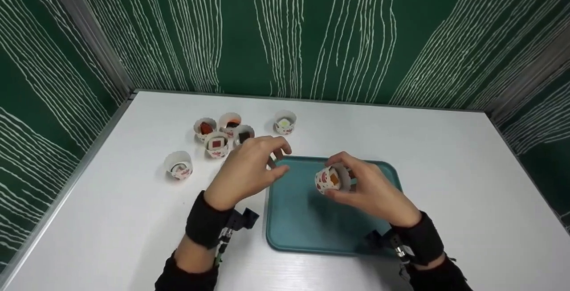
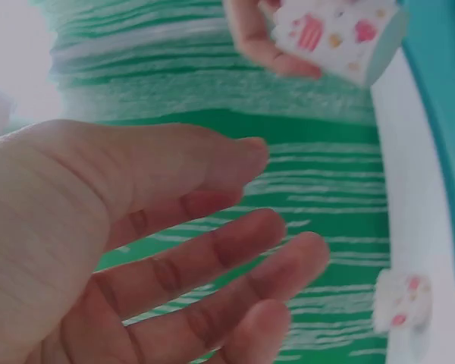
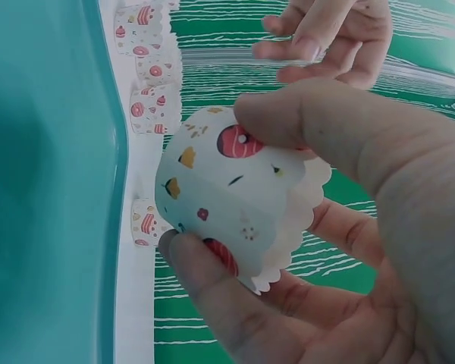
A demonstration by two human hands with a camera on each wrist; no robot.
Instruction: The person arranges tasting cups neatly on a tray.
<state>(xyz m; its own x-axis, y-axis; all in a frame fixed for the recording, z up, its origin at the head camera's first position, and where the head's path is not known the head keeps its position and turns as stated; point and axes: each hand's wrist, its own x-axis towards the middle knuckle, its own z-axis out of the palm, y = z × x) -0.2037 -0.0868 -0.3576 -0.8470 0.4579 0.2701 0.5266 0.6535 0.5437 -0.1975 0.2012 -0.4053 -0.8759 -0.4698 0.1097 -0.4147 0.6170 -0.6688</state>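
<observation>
My right hand pinches a patterned paper baking cup between thumb and fingers, tilted above the teal tray. Inside the cup is a small piece with an orange-brown square on it. In the right wrist view the cup shows its printed side and scalloped rim. My left hand hovers over the tray's left edge with fingers loosely bent and nothing between them. The left wrist view shows the left hand empty, apart from the held cup.
Several filled paper cups cluster on the white table left of the tray. One cup stands apart at far left, another cup behind the tray. Green walls with white streaks enclose the table's back and sides.
</observation>
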